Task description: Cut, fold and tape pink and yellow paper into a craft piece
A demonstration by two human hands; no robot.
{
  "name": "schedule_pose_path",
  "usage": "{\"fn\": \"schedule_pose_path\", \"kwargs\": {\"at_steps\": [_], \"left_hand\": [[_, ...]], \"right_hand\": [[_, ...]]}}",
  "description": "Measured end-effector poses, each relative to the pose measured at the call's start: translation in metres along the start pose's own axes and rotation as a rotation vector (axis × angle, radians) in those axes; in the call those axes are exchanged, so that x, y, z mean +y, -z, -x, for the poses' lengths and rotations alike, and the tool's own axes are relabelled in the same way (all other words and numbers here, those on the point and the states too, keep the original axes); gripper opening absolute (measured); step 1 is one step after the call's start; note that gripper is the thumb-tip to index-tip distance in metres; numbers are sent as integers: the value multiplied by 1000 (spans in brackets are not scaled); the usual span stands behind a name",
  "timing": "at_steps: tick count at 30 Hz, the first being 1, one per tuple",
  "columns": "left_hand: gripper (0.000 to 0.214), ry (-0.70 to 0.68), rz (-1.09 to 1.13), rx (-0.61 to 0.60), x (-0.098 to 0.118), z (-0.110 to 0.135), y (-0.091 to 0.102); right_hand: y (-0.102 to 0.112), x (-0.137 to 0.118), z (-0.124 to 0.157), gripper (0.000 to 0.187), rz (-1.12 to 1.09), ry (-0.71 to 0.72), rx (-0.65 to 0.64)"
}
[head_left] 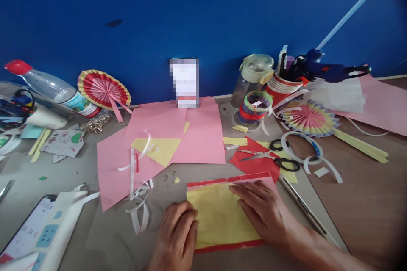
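A yellow sheet of paper [219,216] with red strips along its top and bottom edges and a pink layer at the top right lies in front of me. My left hand [178,230] is at the sheet's left edge, its fingers bent and close together on that edge. Across the right part of the sheet my right hand [262,207] rests palm down, fingers stretched toward the upper edge. Just beyond it lie black-handled scissors [275,154] on a red paper piece [241,165]. A silver craft knife [302,207] is beside my right wrist.
Pink sheets [203,139] and curled white tape strips [140,211] lie ahead and left. A phone [184,82] leans against the blue wall. Paper fans [310,116], a tape roll [302,148], a bottle [60,89] and a power strip [54,228] surround the work.
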State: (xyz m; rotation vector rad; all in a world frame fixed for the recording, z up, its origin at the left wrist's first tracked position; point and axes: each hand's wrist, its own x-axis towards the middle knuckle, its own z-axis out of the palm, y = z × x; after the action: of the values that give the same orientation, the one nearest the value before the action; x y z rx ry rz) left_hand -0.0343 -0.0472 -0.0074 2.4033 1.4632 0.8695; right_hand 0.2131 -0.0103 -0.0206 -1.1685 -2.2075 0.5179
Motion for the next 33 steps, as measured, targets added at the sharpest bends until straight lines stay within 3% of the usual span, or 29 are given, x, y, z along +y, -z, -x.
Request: {"fn": "schedule_pose_path", "kwargs": {"at_steps": [9, 16, 33], "left_hand": [[17, 44, -1, -44, -1, 3, -2], [17, 45, -93, -13, 0, 4, -4], [16, 48, -72, -51, -2, 9, -4]], "right_hand": [[-1, 1, 4, 32, 26, -18, -58], [-2, 3, 5, 32, 17, -20, -48], [-1, 5, 8, 33, -7, -44, -15]]}}
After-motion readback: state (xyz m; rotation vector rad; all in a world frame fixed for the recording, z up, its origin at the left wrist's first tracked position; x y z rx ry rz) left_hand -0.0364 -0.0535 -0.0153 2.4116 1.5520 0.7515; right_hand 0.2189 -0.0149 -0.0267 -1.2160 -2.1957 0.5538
